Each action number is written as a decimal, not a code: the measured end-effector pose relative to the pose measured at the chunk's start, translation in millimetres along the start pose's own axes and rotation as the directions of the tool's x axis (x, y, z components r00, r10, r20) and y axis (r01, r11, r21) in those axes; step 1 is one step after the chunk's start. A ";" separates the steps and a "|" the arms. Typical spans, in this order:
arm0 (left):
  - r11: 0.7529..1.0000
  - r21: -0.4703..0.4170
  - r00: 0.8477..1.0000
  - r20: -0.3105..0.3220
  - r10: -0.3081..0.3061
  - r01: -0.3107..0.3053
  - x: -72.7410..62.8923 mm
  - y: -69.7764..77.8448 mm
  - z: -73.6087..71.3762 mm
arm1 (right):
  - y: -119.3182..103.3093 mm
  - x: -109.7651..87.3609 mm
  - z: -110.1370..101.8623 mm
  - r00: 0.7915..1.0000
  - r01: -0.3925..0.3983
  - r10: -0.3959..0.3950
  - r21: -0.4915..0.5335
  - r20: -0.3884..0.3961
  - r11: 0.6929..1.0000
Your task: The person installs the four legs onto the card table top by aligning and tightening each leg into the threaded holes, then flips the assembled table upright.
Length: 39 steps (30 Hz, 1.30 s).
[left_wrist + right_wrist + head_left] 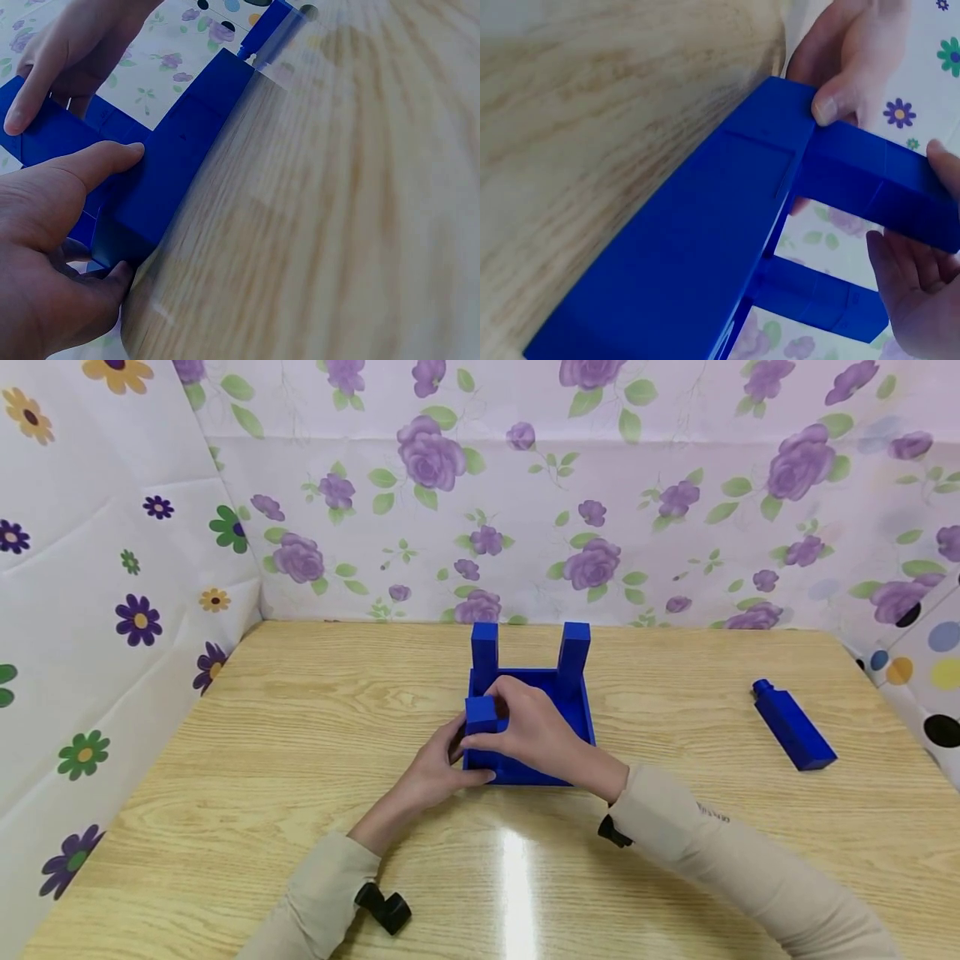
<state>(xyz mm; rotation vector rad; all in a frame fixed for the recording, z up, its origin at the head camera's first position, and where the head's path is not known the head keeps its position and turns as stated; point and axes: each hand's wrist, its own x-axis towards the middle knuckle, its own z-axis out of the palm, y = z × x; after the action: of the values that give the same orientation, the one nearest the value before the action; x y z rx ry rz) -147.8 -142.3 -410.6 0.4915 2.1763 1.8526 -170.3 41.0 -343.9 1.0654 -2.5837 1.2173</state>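
A shallow blue square tray-like base (pixel 525 772) lies on the table with its open side up. Two blue square legs, a left one (pixel 485 652) and a right one (pixel 575 647), stand upright at its far corners. Another blue leg (pixel 481 717) stands at the near left corner, and my right hand (pixel 536 727) pinches its upper part between thumb and fingers. With my left hand (pixel 431 772) I grip that same corner of the base, thumb on its near side. How the leg's lower end meets the base is hidden.
A loose blue leg (pixel 795 727) with a threaded neck lies on the wooden table (pixel 337 718) to the right. Behind the table hangs a floral cloth (pixel 525 527), and another flowered cloth (pixel 97 610) hangs at the left.
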 end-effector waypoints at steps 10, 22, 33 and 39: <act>1.000 0.015 1.000 -0.005 0.018 -0.018 0.0 -1.3 -2.1 | -10.4 -1.1 5.3 0.997 -0.064 0.062 -0.038 -0.050 0.997; 1.000 0.014 1.000 0.003 0.017 -0.017 -0.6 -3.6 -1.5 | -11.4 -0.7 -2.4 0.991 -0.117 0.113 0.048 0.076 0.992; 0.999 0.004 0.999 -0.030 -0.034 0.034 0.1 -2.8 0.1 | 15.3 13.6 -29.3 0.918 -0.182 -0.028 0.481 0.396 0.858; 1.000 0.008 1.000 -0.016 -0.025 0.025 -0.8 -0.5 0.6 | 20.5 15.9 -29.1 0.899 -0.192 -0.054 0.502 0.434 0.843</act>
<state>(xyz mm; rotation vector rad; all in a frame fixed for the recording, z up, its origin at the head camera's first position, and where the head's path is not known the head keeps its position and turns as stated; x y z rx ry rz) -146.9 -142.2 -411.2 0.4505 2.1907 1.8416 -201.0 61.8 -331.7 1.4986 -2.6615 2.0137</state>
